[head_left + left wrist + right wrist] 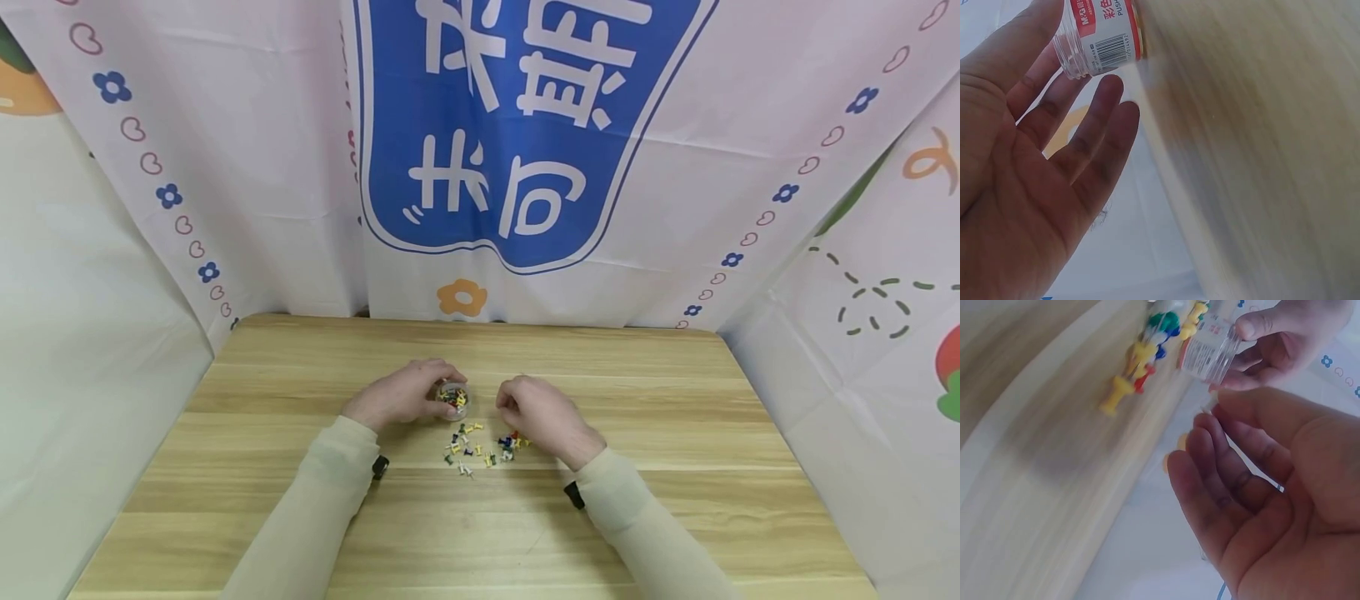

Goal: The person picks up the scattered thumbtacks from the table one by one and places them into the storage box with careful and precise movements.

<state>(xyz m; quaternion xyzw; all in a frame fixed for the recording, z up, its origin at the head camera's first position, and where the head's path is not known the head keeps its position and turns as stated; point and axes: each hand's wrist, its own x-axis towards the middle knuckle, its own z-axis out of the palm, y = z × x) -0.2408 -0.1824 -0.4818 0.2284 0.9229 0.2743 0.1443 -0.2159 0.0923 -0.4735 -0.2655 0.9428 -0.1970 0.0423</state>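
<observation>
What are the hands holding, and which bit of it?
The left hand holds the clear jar by its sides, near the open top. Whether the right hand pinches anything can't be told; its fingertips look too blurry.

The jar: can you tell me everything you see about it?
The jar is small, round and clear, like plastic, with a ridged neck, no lid on, and a red-and-white label with a barcode. It stands upright on the table, holding colorful pins. The left hand grips its sides.
</observation>
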